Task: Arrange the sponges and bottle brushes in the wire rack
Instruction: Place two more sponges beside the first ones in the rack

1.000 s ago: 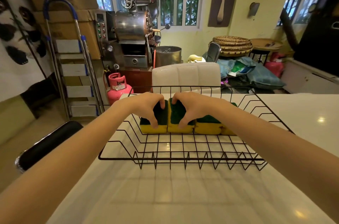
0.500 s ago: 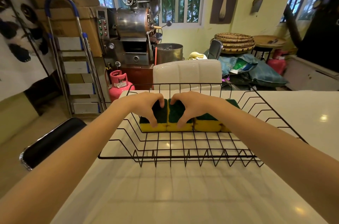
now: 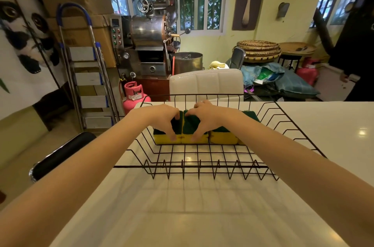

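Your left hand [image 3: 162, 118] clamps leftmost sponge [image 3: 166, 139], right hand [image 3: 204, 117] clamps its neighbour [image 3: 191, 125]; both sit far side of wire rack [image 3: 194, 168]. Row's long axis runs left-right; 2 more sponges [image 3: 223, 137] rightward, nearer your right hand. No brushes visible.

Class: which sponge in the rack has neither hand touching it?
The third sponge from the left: the left hand and right hand rest on the two leftmost.

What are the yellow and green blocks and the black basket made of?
The sponges look like soft yellow foam with a rough, dark green scrubbing layer on top. The wire rack looks like thin metal wire with a black coating, probably paint or plastic, bent into an open grid.
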A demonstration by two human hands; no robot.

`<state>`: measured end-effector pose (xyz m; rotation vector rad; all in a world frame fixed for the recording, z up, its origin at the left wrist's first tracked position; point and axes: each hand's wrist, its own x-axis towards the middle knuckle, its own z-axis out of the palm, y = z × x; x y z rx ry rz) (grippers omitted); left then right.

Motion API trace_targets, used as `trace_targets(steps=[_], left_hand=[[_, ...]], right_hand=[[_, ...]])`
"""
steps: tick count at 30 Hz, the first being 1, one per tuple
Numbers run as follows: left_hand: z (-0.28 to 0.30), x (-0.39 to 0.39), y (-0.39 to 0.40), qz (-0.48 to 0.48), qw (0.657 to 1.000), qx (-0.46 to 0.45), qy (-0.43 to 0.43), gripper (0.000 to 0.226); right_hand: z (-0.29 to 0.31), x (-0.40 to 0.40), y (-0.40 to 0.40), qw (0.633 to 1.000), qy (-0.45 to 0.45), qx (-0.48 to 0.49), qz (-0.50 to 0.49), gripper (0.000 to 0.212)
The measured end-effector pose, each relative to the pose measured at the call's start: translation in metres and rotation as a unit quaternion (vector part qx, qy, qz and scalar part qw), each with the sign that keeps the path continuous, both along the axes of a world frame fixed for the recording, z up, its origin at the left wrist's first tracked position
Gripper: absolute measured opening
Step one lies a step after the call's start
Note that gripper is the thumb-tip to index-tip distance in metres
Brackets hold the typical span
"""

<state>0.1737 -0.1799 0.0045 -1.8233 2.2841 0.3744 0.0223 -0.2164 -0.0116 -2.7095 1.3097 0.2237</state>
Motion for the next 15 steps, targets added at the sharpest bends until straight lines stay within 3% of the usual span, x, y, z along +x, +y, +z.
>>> trace_targets(steps=[9,15], left_hand=[[0.033,-0.041,0.069,-0.012,0.995,0.034,0.093,0.080],[0.025,-0.086,0.132,-0.063,0.978,-0.012,0.199,0.095]], right_hand=[[0.021,-0.044,0.063,0.978,-0.193,0.059,-0.044,0.096],[0.026,-0.097,0.138,0.932,-0.357,0.049,-0.035,0.085]])
